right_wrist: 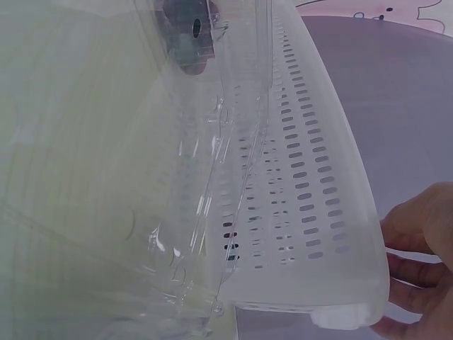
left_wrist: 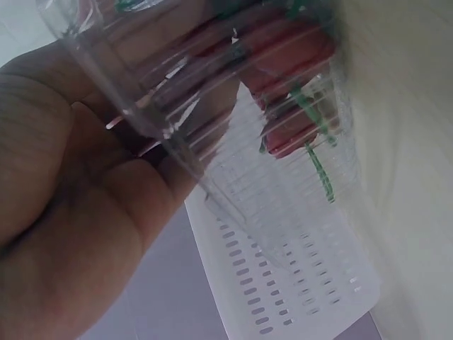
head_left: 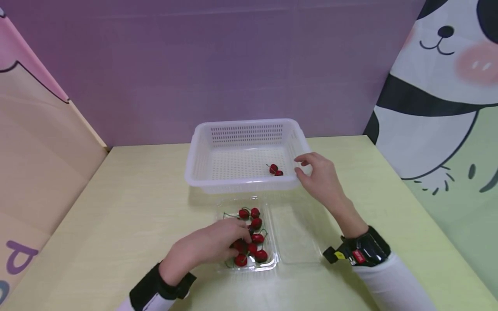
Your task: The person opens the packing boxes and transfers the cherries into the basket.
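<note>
Lower centre, the left hand curls over cherries in a clear box; whether it pinches any, we cannot tell. We'd expect them light, slick, bruisable: lift by stems. Two lie in the central basket; at its right rim, the right hand is parted, empty.

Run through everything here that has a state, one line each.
White basket, upright, two cherries visible inside
Clear container, open, holding more cherries
Clear lid, opened out to the right
Left grip, fingers bent among container cherries, hold unclear
Right grip, fingers apart by the basket's right rim
Wrist straps, worn on both wrists
</note>
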Action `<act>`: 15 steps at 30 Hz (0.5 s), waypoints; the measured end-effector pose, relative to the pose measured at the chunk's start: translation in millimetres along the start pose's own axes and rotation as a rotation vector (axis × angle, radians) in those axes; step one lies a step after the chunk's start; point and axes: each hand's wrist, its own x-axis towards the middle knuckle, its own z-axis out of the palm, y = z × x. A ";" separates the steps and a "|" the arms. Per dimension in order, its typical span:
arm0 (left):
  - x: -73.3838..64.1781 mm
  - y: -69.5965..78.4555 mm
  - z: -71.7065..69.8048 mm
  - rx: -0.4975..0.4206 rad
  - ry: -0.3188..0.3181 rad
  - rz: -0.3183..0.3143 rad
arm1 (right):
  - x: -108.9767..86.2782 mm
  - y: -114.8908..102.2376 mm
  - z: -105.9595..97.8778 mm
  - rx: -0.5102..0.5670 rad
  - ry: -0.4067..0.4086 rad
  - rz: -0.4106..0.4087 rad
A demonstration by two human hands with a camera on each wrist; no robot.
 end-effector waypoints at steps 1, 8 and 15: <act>0.0 0.1 0.1 -0.009 -0.006 0.006 | 0.0 -0.4 -0.2 0.001 -0.001 0.001; -0.6 -0.2 1.4 -0.014 0.001 0.042 | -0.1 -0.6 -0.5 0.005 -0.004 -0.005; -1.7 -0.5 1.1 -0.011 0.018 0.060 | -1.1 -1.5 -1.2 -0.004 -0.029 0.012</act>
